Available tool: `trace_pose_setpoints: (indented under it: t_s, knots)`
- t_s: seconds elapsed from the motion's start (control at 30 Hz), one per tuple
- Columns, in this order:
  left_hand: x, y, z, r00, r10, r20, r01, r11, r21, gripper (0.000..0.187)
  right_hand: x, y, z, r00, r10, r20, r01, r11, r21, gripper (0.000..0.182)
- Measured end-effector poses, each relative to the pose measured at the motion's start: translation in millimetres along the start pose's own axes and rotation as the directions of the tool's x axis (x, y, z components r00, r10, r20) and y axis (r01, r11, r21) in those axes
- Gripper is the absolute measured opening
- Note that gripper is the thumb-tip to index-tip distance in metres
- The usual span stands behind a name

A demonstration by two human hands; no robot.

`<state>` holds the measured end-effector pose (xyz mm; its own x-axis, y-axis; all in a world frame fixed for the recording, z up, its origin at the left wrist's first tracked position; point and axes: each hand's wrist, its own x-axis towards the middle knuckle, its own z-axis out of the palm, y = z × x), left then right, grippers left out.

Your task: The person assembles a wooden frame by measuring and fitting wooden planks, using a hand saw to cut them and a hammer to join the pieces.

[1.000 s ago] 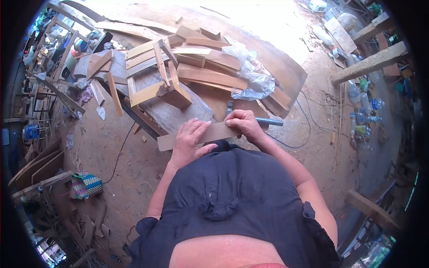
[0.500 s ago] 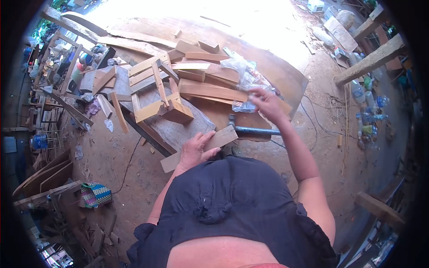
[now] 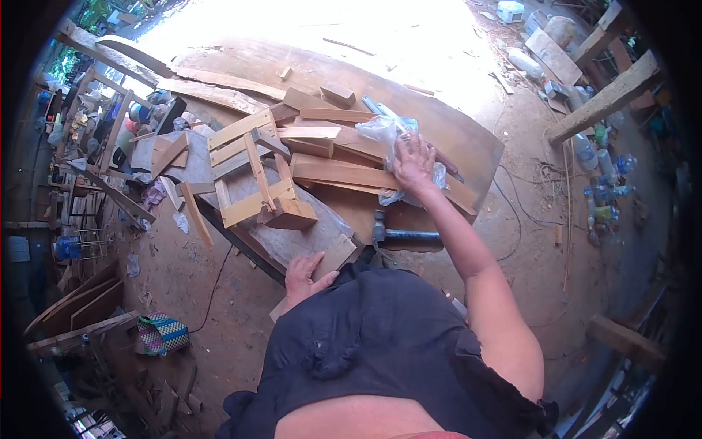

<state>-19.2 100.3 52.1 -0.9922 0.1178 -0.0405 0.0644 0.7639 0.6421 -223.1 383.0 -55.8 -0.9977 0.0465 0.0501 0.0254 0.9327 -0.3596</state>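
Note:
My left hand (image 3: 301, 281) is closed on a short flat wooden board (image 3: 336, 257), held low in front of my body, with the thumb and fingers over its face. My right hand (image 3: 414, 167) reaches out over a clear plastic bag (image 3: 380, 130) and touches it, fingers stretched out; whatever lies under the palm is hidden. A hammer (image 3: 409, 235) with a dark handle lies just in front of me, below my right forearm. To the left of the bag are stacked wooden boards (image 3: 344, 174). A small wooden frame (image 3: 252, 164) with slats stands left of them.
A large plywood sheet (image 3: 468, 157) lies under the wood pile. Loose planks (image 3: 219, 94) are at its far left. Plastic bottles (image 3: 603, 192) stand at the right, near a slanting timber post (image 3: 607, 99). A woven basket (image 3: 162, 334) sits at lower left.
My right hand has moved forward and left, onto the plastic bag. My left hand, with the wooden board, has shifted down and left, closer to my body.

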Motion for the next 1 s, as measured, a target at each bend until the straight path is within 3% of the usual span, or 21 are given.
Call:
trace_pose_setpoints:
  t_s: [0.07, 0.17, 0.23, 0.27, 0.3, 0.37, 0.4, 0.47, 0.53, 0.57, 0.63, 0.73, 0.87, 0.97, 1.0]
  knots:
    - [2.4, -1.2, 1.3, 1.000, 0.000, -0.002, 0.000, 1.000, 0.001, 0.052, -0.4, -9.1, 7.1, 0.995, -0.078, -0.056, 0.082, 0.994, 0.066, 0.049]
    - [3.4, -3.4, 3.2, 1.000, -0.007, 0.018, 0.006, 0.999, 0.032, 0.053, -2.5, -11.6, 0.4, 0.983, -0.182, 0.031, 0.179, 0.980, 0.091, 0.049]
    - [6.1, -2.5, 4.8, 0.999, -0.018, 0.029, 0.016, 0.998, 0.060, 0.053, -3.8, -7.3, 0.2, 0.943, -0.332, -0.032, 0.333, 0.940, 0.073, 0.043]
    - [7.3, -1.3, 5.0, 1.000, -0.007, 0.022, 0.005, 0.997, 0.082, 0.053, -2.8, -4.5, 1.4, 0.906, -0.381, -0.186, 0.407, 0.905, 0.128, 0.035]
    - [8.3, -1.0, 5.2, 1.000, 0.003, 0.015, -0.005, 0.995, 0.104, 0.053, 1.2, -0.4, -7.7, 0.906, -0.379, -0.186, 0.405, 0.905, 0.127, 0.035]
    - [9.6, -1.8, 6.3, 1.000, -0.020, 0.009, 0.019, 0.996, 0.086, 0.053, 13.6, 11.4, -39.6, 0.923, -0.381, 0.053, 0.292, 0.785, 0.546, 0.028]
    - [9.5, -1.8, 6.9, 0.999, -0.044, 0.002, 0.043, 0.997, 0.067, 0.054, 16.7, 18.9, -45.8, 0.972, -0.233, 0.040, 0.154, 0.754, 0.638, 0.023]
    - [9.7, 0.9, 5.9, 0.998, -0.069, 0.002, 0.069, 0.995, 0.069, 0.054, 30.2, 43.7, -53.2, 0.999, -0.032, -0.003, 0.024, 0.708, 0.706, 0.024]
    - [10.0, 2.7, 4.3, 0.996, -0.086, 0.002, 0.085, 0.994, 0.069, 0.054, 32.9, 59.2, -83.1, 0.991, 0.116, 0.066, -0.133, 0.890, 0.437, 0.027]
    - [10.0, 3.2, 4.1, 0.997, -0.083, 0.001, 0.083, 0.994, 0.076, 0.054, 33.3, 73.0, -80.2, 0.992, 0.112, 0.065, -0.130, 0.891, 0.435, 0.027]
    - [10.6, 4.4, 3.8, 0.997, -0.081, -0.005, 0.081, 0.994, 0.079, 0.054, 34.1, 92.0, -65.5, 0.988, 0.093, 0.123, -0.104, 0.991, 0.083, 0.032]
    - [11.1, 2.9, 5.0, 0.994, -0.106, 0.016, 0.104, 0.988, 0.111, 0.054, 30.3, 94.9, -46.1, 0.988, 0.054, 0.146, -0.046, 0.997, -0.054, 0.034]
    - [11.4, -2.1, 9.5, 0.996, -0.091, -0.002, 0.091, 0.991, 0.096, 0.054, 31.8, 86.9, -27.4, 0.996, 0.077, 0.036, -0.076, 0.997, -0.011, 0.034]
    - [10.7, 0.0, 8.0, 0.994, -0.106, -0.001, 0.105, 0.990, 0.097, 0.054, 40.0, 85.9, -33.0, 0.977, 0.181, 0.116, -0.187, 0.981, 0.044, 0.035]
    - [10.9, 1.0, 7.5, 0.994, -0.113, -0.001, 0.113, 0.989, 0.100, 0.054, 41.0, 84.0, -44.9, 0.955, 0.204, 0.214, -0.233, 0.965, 0.119, 0.034]
